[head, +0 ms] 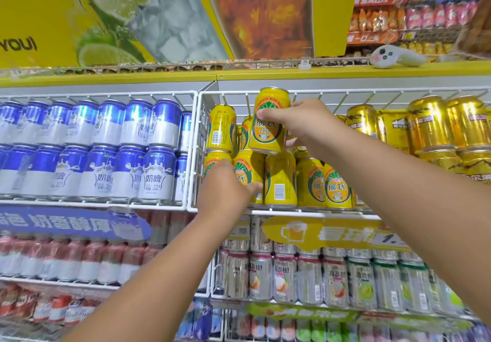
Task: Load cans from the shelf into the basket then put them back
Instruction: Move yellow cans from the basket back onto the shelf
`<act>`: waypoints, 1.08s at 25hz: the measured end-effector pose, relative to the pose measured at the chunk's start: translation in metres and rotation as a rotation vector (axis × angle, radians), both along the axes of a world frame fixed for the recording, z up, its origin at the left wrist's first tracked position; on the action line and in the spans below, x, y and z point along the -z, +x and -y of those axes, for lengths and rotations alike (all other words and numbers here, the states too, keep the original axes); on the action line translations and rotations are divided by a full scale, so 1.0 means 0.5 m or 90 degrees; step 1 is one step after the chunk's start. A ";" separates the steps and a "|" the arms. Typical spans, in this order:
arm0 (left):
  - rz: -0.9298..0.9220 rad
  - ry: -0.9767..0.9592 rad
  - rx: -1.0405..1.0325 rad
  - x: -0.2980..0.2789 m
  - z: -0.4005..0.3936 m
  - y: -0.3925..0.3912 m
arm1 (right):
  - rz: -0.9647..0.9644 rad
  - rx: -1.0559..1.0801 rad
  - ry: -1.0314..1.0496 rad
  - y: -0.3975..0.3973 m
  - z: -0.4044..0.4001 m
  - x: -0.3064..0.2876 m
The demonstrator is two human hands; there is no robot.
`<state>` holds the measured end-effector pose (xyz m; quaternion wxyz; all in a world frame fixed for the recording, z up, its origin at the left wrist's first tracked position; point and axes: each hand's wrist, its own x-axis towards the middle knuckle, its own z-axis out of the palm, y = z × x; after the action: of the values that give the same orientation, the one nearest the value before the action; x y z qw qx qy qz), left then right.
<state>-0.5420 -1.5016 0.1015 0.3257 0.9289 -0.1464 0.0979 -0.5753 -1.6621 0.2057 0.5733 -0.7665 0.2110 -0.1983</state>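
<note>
The right hand [305, 123] is gripping a yellow can [269, 121], thumb across its front and fingers wrapped round the right side and back. The can is tilting slightly and hanging just above the lower row of yellow cans [281, 179], inside the white wire bin [198, 150] on the shelf [292, 211]. Its base is sitting close over the tops of two lower cans; whether it is touching them is hard to tell.

The left hand [225, 190] is reaching into the same bin lower down and to the left, its fingers curling round a bottom-row can [245, 171] at the near left corner, with the thumb pressing across that can's front. Two more yellow cans are standing on the upper layer at the far left of the bin, just left of the held can.

To the left, a separate wire section is holding blue-and-white cans [106, 150] stacked two high. To the right, gold cans [438, 126] are stacked likewise. Below, silver cans [284, 275] are lining the next shelf under a yellow beer sign [318, 232]. Above, a white plush toy [396, 55] is lying on the yellow top ledge, right of a big drinks poster [159, 14]. The basket is not in view.
</note>
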 end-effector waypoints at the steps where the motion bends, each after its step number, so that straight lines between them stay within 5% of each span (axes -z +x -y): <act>1: 0.001 -0.017 0.002 0.001 0.001 0.002 | -0.004 0.003 -0.009 0.006 0.000 -0.005; 19: 0.028 -0.068 0.056 -0.005 -0.059 0.027 | -0.061 0.122 -0.135 0.116 -0.087 -0.025; 27: 0.147 0.010 0.110 -0.012 -0.080 0.040 | -0.136 0.156 -0.359 0.141 -0.131 -0.015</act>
<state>-0.5221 -1.4615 0.1073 0.3065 0.8980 -0.2633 0.1743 -0.5047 -1.5966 0.2132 0.2845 -0.8805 0.2978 -0.2348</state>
